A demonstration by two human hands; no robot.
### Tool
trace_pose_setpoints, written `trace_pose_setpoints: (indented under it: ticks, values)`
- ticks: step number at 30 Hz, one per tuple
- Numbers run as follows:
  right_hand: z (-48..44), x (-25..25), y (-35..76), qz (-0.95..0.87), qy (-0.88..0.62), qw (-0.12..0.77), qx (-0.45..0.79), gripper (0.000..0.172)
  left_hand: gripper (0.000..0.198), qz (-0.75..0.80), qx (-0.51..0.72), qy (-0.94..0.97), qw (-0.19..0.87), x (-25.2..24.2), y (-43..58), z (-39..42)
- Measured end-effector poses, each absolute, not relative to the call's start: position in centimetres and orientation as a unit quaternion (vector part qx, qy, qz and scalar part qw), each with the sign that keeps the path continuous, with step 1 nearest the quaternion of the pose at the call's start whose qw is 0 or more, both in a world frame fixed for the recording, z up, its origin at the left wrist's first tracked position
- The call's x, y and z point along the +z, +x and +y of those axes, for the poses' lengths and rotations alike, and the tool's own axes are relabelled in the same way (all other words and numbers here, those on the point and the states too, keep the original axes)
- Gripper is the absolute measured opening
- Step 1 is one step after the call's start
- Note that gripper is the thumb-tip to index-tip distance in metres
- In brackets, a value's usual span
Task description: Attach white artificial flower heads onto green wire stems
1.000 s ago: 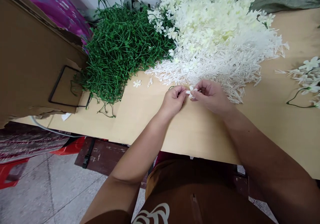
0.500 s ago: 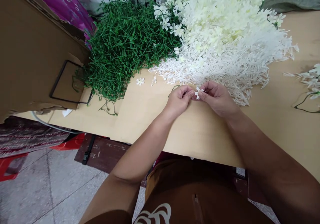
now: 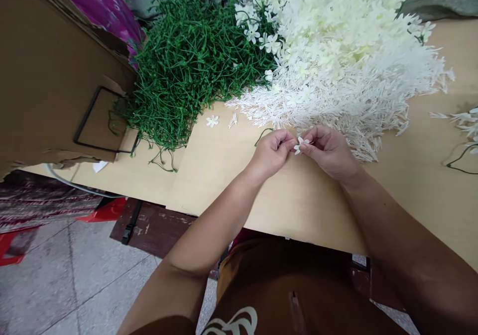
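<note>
Above the tabletop my two hands meet, fingertips nearly touching. Between thumb and fingers my right hand pinches a small white artificial flower, its petals spread toward the left. My left hand is closed in a pinch beside the flower. A thin green stem curves out behind that hand, apparently held in it; the fingers hide its other end. Just beyond the hands lies a heap of thin white stamen pieces. White and pale yellow flower heads are piled on top of it.
Left of the white heap sits a large tangle of green plastic stems. A single white flower and a few white stamens lie on the board. A cardboard box stands at left. Finished-looking flower sprigs are at right.
The view has shifted slightly, so most things appear a little farther right. Both hands keep their pinch around the flower, which has turned slightly.
</note>
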State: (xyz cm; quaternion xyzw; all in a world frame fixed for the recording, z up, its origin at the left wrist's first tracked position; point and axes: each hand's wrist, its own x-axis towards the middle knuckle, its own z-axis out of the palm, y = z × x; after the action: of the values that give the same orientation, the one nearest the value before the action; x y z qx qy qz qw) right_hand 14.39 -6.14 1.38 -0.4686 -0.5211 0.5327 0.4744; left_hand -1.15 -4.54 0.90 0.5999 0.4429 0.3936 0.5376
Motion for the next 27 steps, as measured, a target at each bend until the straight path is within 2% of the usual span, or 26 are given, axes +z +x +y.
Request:
trace_pose_setpoints:
  ticks: [4,10,18,27]
  values:
    - [-6.3,1.2,14.2,-0.528,-0.469,0.484,0.517,0.043,0.025,0.446,0.395,0.605,0.528,0.9,-1.2,-4.5]
    - [-6.1,1.5,14.1,-0.507,-0.466,0.494,0.531,0.042,0.026,0.432,0.387,0.571,0.58,0.9,-1.2,-4.4]
    - [-5.5,1.7,14.9,-0.433,-0.4,0.476,0.652,0.044,0.045,0.39,0.377,0.564,0.623,1.9,-1.4,-4.3]
    - [-5.5,2.1,15.3,-0.408,-0.369,0.465,0.694,0.037,0.053,0.366,0.376,0.592,0.611,1.9,-1.4,-4.4]
